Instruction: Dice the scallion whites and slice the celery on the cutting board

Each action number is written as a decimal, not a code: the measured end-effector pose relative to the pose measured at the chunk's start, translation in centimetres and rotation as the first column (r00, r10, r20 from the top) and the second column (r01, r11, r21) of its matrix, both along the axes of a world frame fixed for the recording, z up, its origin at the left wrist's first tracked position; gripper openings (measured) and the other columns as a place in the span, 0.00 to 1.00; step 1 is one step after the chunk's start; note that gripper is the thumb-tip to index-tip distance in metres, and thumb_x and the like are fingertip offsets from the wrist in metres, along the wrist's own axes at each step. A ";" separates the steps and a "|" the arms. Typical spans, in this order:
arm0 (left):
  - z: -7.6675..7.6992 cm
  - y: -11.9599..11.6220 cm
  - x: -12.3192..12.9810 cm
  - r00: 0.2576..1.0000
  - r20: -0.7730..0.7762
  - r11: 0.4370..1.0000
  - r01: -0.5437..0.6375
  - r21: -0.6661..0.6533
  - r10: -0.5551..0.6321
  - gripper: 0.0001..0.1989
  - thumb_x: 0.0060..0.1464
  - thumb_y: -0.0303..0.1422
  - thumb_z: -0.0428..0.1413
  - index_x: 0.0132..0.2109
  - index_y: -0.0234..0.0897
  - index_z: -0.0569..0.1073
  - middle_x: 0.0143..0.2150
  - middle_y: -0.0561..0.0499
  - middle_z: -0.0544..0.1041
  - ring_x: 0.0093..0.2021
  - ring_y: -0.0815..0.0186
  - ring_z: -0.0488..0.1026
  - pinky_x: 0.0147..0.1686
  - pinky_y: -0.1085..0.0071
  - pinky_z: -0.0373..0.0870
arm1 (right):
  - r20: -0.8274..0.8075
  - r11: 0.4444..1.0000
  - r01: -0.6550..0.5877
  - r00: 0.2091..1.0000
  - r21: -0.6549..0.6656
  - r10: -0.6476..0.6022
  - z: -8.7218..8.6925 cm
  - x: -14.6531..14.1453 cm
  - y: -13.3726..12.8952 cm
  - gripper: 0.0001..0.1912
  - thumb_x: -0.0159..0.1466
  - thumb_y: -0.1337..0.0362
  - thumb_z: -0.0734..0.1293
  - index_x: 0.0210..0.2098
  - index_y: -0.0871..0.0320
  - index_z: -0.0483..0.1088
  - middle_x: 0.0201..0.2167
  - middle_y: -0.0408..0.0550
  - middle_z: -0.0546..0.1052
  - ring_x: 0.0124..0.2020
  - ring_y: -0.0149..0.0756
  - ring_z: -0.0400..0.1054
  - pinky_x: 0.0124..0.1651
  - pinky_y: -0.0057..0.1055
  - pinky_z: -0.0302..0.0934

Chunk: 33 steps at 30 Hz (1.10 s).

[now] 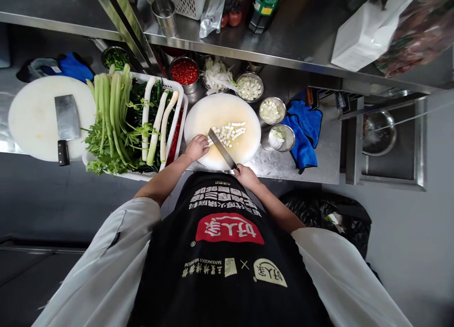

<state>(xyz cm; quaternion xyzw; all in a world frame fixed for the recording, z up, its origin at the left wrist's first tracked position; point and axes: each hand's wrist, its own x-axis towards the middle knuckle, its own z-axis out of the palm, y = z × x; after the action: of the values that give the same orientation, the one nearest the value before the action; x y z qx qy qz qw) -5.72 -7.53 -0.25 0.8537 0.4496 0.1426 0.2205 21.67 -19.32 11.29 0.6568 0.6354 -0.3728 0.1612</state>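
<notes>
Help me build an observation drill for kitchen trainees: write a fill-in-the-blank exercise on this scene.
1. The right hand grips a long steel knife by its ____.
2. The white plastic basket holds leafy green celery and ____ long, mostly white stalks.
3. A broad steel cleaver lies to the ____ of that basket.
4. Right of the small chopped white pieces lies a crumpled ____ cloth.

Missing words: handle; three; left; blue.

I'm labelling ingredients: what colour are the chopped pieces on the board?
The chopped pieces are white; head view.
</notes>
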 end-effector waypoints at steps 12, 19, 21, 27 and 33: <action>-1.2 0.5 0.2 1.000 0.005 1.000 0.025 0.014 -0.025 0.08 0.59 0.24 0.58 0.41 0.37 0.81 0.53 0.39 0.79 0.58 0.50 0.73 0.62 0.53 0.75 | 0.006 1.000 -0.012 1.000 0.011 0.012 0.4 -3.5 2.5 0.15 0.79 0.60 0.59 0.56 0.59 0.73 0.50 0.60 0.83 0.48 0.47 0.79 0.44 0.32 0.63; -2.2 0.0 0.7 0.995 0.076 0.998 -0.065 0.010 0.064 0.09 0.61 0.24 0.57 0.42 0.37 0.81 0.52 0.40 0.79 0.58 0.52 0.73 0.63 0.53 0.74 | -0.014 1.000 0.010 1.000 0.012 -0.010 -1.5 -1.2 0.9 0.14 0.79 0.58 0.60 0.54 0.58 0.74 0.49 0.58 0.84 0.49 0.46 0.78 0.44 0.31 0.62; -2.4 0.3 1.3 0.995 0.080 0.998 -0.055 0.004 0.055 0.10 0.60 0.23 0.57 0.42 0.37 0.82 0.52 0.41 0.79 0.58 0.52 0.73 0.63 0.52 0.74 | -0.010 1.000 0.027 1.000 0.011 -0.027 -1.4 0.7 0.1 0.15 0.79 0.58 0.60 0.53 0.58 0.75 0.48 0.57 0.84 0.48 0.45 0.78 0.43 0.30 0.61; -1.8 0.7 1.8 0.998 0.066 1.000 0.006 -0.004 -0.006 0.06 0.62 0.30 0.60 0.42 0.37 0.82 0.54 0.40 0.78 0.59 0.50 0.73 0.62 0.51 0.74 | 0.014 0.998 0.035 0.999 0.061 -0.036 0.3 1.4 0.3 0.16 0.77 0.58 0.61 0.57 0.56 0.74 0.47 0.56 0.84 0.48 0.47 0.78 0.43 0.32 0.61; -1.5 0.6 1.2 0.999 0.017 0.997 0.050 0.059 -0.051 0.10 0.63 0.26 0.55 0.42 0.38 0.82 0.48 0.40 0.78 0.56 0.51 0.73 0.59 0.52 0.75 | 0.027 0.998 -0.012 1.000 0.057 0.011 2.8 0.1 0.1 0.16 0.77 0.58 0.60 0.58 0.56 0.73 0.48 0.58 0.84 0.47 0.49 0.78 0.44 0.34 0.63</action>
<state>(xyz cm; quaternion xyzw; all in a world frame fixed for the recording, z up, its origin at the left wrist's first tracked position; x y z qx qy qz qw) -4.48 -6.93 -1.72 0.8696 0.4213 0.1580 0.2033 21.76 -19.18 14.08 0.6623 0.6474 -0.3447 0.1529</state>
